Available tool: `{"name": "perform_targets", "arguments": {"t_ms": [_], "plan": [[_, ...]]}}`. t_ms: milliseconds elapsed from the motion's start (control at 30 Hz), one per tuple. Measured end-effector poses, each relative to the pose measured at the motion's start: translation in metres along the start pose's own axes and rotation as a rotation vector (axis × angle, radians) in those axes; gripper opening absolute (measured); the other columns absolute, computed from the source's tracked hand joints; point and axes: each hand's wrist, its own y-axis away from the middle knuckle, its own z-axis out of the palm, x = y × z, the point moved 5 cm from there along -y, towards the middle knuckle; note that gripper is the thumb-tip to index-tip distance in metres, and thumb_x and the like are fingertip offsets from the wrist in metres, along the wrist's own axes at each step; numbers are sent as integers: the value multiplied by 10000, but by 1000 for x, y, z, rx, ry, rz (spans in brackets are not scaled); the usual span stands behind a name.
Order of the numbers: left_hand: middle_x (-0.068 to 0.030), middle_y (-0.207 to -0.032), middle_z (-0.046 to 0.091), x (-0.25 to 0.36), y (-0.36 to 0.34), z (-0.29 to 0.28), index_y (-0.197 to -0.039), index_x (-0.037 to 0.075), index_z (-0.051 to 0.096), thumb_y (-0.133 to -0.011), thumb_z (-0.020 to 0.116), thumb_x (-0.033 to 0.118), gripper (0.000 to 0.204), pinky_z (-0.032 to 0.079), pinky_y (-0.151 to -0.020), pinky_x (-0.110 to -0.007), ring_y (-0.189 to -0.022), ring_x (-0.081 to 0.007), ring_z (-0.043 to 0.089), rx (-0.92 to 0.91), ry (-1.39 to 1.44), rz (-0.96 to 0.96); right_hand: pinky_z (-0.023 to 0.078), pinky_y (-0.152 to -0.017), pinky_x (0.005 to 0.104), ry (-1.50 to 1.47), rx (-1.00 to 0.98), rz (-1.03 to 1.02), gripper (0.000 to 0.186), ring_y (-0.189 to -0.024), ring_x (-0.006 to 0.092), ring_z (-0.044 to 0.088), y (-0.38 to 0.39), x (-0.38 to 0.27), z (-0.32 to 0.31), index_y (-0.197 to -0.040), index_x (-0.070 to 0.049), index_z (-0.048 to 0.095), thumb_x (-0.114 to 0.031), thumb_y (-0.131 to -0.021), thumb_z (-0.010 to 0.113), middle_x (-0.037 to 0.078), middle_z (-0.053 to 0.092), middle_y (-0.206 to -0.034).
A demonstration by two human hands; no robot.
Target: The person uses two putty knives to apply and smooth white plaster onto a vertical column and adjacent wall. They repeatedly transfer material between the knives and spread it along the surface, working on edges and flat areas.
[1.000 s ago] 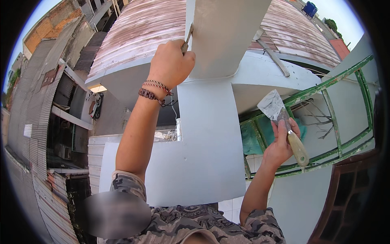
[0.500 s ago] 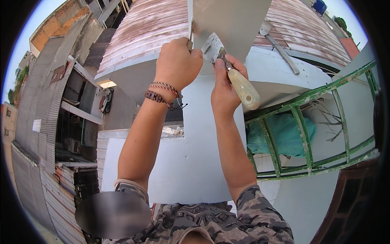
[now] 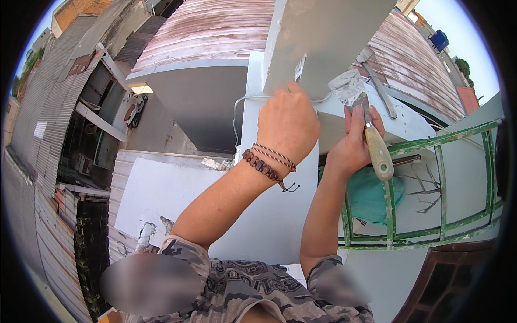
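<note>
Now left hand [image 3: 288, 124] grips small scraper [image 3: 299, 67] on wall; right hand [image 3: 353, 142] grips putty knife [image 3: 366, 126].

Single view: head-worn fisheye camera, aimed forward and down along the person's raised forearms. Left hand [image 3: 288, 121] and right hand [image 3: 353, 145] sit close, mid-frame, at a grey wall panel [image 3: 323, 37]. Rooftops and street lie far below; edges bend toward the rim.

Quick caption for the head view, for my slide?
Left hand holds a scraper blade on the grey wall; right hand grips a putty knife.
</note>
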Motion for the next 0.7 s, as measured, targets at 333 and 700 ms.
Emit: {"name": "perform_targets", "arguments": {"t_ms": [333,700], "plan": [[-219,-808,628,-61,-50,-31,-1039,-53,597,-798,534,104,295,491,-706,-494,-777,-399,624,342,164,26,588,-838,360,186,-32,39,275,-966,226,629,23,-1,-25,-1123,62,516,2,-879,628,160,581,-1092],[-115,-900,674,-91,-71,-39,-1149,88,646,-771,579,144,388,520,-696,-412,-782,-298,655,224,127,233,578,-838,335,311,74,91,269,-963,205,623,48,-14,-52,-1123,54,517,-6,-883,625,144,580,-1088]]}}
